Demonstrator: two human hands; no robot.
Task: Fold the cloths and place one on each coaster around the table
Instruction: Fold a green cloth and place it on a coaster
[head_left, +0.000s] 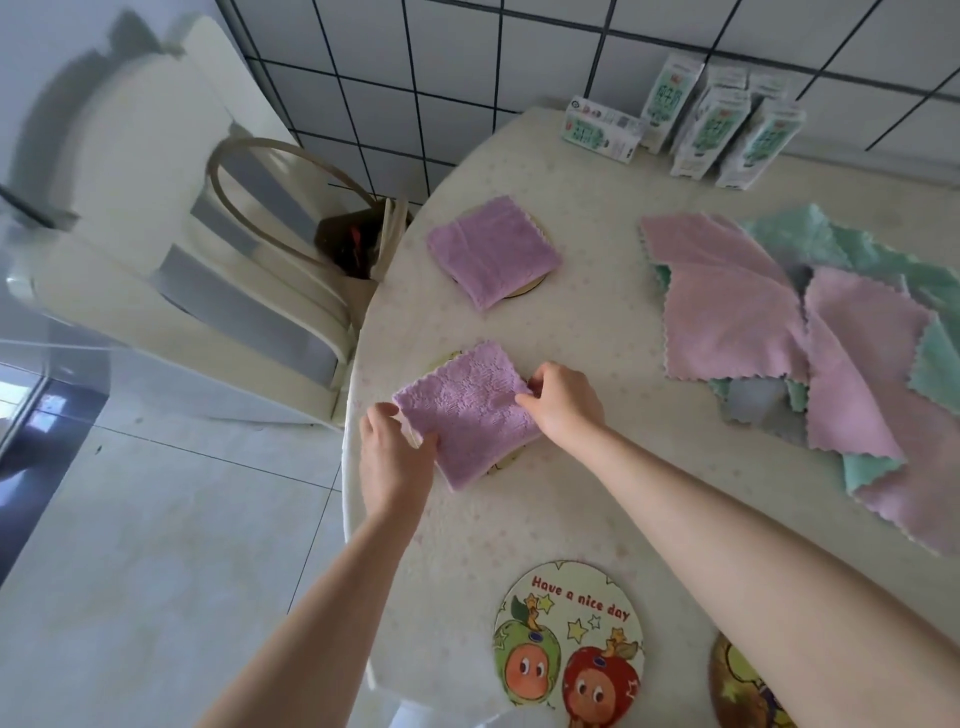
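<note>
Pale floor tiles (130, 519), cream chair (156, 208) at left; cream-clothed table (597, 338). Near its left edge, on a coaster (448, 359), folded purple cloth (467, 410): roughly square, corners pointing far and near, pinched at left corner by left hand (395, 452), at right corner by right hand (563, 402).

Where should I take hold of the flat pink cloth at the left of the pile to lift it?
Pinch the pink cloth at its near left corner, coming from the left over the table. That corner lies flat and free, while its right edge seems tucked under a second pink cloth.
</note>
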